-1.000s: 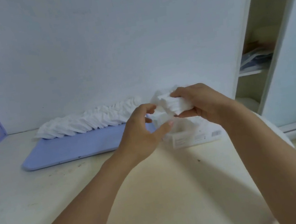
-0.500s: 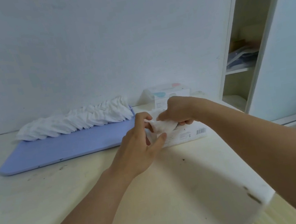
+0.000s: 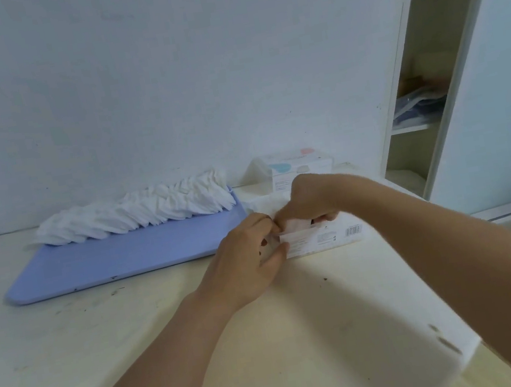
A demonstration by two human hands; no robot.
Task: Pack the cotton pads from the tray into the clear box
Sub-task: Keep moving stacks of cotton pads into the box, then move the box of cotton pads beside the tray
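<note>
pressing a small wad of cotton pads (image 3: 296,224) down into the clear box (image 3: 325,238) is the step in hand. the wad is pinched by the curled fingers of the right hand (image 3: 310,199), while the box's near end is gripped by the left hand (image 3: 246,256). the box should be kept steadied and the wad seated flat. a long row of pads (image 3: 136,210) is left on the tray (image 3: 117,260).

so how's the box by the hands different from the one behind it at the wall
The clear box sits near, under both hands, its top open; the box at the wall stands behind it untouched. The clear box carries a barcode label; the far one shows blue and pink shapes. Both rest on the table.
</note>
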